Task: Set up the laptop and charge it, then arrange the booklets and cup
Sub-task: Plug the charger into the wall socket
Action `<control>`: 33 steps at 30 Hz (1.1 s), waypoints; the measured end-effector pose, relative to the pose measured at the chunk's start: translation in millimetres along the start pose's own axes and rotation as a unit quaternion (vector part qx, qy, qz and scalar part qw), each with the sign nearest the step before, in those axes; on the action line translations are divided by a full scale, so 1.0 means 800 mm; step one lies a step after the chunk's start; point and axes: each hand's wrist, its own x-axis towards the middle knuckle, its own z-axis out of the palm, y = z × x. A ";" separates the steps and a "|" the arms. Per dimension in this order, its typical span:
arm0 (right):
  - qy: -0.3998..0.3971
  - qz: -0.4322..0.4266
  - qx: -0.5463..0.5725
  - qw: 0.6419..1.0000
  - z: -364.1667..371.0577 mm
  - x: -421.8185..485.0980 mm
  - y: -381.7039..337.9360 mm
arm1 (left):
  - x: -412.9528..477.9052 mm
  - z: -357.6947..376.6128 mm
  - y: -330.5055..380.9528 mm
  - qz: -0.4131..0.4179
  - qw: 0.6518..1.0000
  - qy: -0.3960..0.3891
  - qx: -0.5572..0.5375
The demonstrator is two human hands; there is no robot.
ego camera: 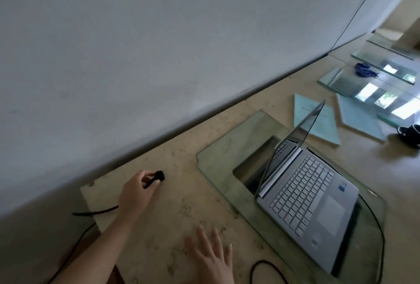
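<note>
Beige stone desk [172,211] against a plain grey wall [159,45]. Silver laptop [311,195] standing open on a glass pane [218,147] at centre right. Black charger plug [159,176] pinched in left hand [136,192], cable [97,212] trailing off the desk's edge. Right hand [212,258] loose, fingers spread flat above the stone. Two pale blue booklets [318,124] lying beyond the laptop, dark cup [409,133] at far right edge.

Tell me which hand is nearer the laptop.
Right. The right hand lies flat on the table just left of the laptop; the left hand, holding the plug, is farther off toward the wall.
</note>
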 end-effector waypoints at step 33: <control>0.038 -0.347 -0.076 0.934 0.140 -0.128 -0.289 | -0.541 -0.467 -0.307 -0.213 0.779 0.571 -0.149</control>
